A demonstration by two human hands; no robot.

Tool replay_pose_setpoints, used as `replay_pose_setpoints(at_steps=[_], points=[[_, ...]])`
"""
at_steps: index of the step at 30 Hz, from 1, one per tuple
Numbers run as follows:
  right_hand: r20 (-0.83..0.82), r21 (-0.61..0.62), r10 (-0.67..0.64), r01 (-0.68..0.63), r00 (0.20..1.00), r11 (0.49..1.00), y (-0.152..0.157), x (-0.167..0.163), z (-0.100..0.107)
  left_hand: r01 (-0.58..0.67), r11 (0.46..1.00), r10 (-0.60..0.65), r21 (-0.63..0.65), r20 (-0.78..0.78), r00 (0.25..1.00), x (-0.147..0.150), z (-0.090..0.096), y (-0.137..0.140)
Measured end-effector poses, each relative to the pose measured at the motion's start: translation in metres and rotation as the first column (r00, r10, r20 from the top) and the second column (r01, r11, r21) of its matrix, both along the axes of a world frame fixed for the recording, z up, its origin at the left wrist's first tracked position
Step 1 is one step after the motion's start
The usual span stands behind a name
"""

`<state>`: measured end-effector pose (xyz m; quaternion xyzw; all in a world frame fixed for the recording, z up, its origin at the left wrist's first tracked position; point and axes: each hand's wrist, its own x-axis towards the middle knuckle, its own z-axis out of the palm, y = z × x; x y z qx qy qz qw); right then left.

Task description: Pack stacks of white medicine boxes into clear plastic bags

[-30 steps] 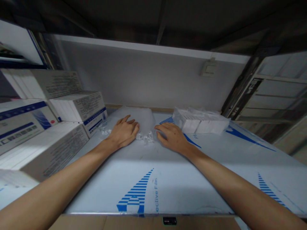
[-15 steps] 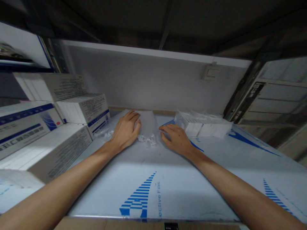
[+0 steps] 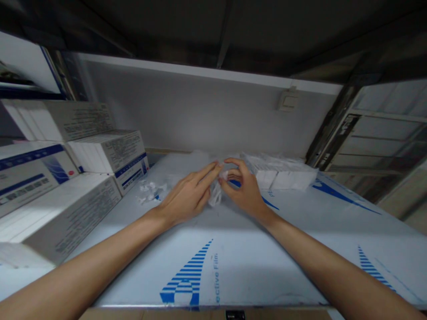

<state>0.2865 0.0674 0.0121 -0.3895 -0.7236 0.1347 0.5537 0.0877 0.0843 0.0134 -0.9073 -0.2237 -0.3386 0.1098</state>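
Note:
Clear plastic bags (image 3: pixel 176 164) lie on the film-covered shelf, with crumpled ends toward me; their contents are hard to make out. My left hand (image 3: pixel 191 193) rests over them, palm down, its fingers stretched out to the right. My right hand (image 3: pixel 245 189) is curled, thumb and fingertips drawn together around a small whitish bit of a plastic bag (image 3: pixel 215 195) beside the left fingertips. One loose bag end shows left of my left wrist. Just behind my right hand sit wrapped white boxes (image 3: pixel 287 172).
White and blue printed cartons (image 3: pixel 96 155) are stacked on the left. The shelf (image 3: pixel 260 262) carries blue-printed protective film. A dark upper shelf (image 3: pixel 167 31) hangs low overhead. A wall switch (image 3: pixel 288 101) is on the back wall, and a dark metal post (image 3: pixel 333 129) stands at right.
My left hand has slid right, its fingers now reaching toward my right hand. The right fingers have curled in around a bit of plastic. The bag between the hands has become more bunched.

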Motion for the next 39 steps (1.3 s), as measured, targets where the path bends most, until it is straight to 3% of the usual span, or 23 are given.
replay_pose_setpoints(at_steps=[5, 10, 14, 19, 22, 26, 32, 39], points=[[-0.098, -0.017, -0.035, 0.034, 0.995, 0.999, 0.011, 0.014, -0.002, -0.248, 0.968, 0.249, 0.023, -0.059, 0.967, -0.006, 0.003, 0.007], [-0.096, -0.015, -0.083, 0.082, 0.992, 0.996, 0.016, 0.025, -0.003, -0.364, 0.931, 0.351, -0.027, -0.211, 0.913, -0.012, 0.008, 0.01], [0.025, -0.029, -0.235, 0.236, 0.972, 0.971, 0.017, 0.029, -0.002, -0.398, 0.917, 0.394, 0.029, -0.227, 0.891, -0.01, 0.012, 0.005], [0.213, 0.184, -0.32, 0.284, 0.923, 0.941, 0.02, 0.034, -0.004, -0.43, 0.901, 0.434, 0.058, -0.117, 0.893, -0.006, 0.012, 0.0], [0.286, 0.311, -0.405, 0.316, 0.868, 0.896, 0.017, 0.033, -0.004, -0.448, 0.893, 0.45, 0.042, -0.125, 0.884, -0.007, 0.01, 0.002], [0.387, 0.353, -0.503, 0.38, 0.773, 0.855, 0.01, 0.032, 0.002, -0.449, 0.893, 0.449, 0.025, -0.13, 0.884, -0.01, 0.006, 0.006], [0.623, 0.393, -0.477, 0.278, 0.62, 0.876, 0.003, 0.036, 0.012, -0.447, 0.893, 0.45, 0.049, -0.091, 0.889, -0.012, 0.004, 0.008], [0.724, 0.434, -0.488, 0.228, 0.487, 0.872, -0.004, 0.038, 0.023, -0.497, 0.859, 0.512, 0.123, -0.179, 0.84, -0.012, 0.01, 0.007]])
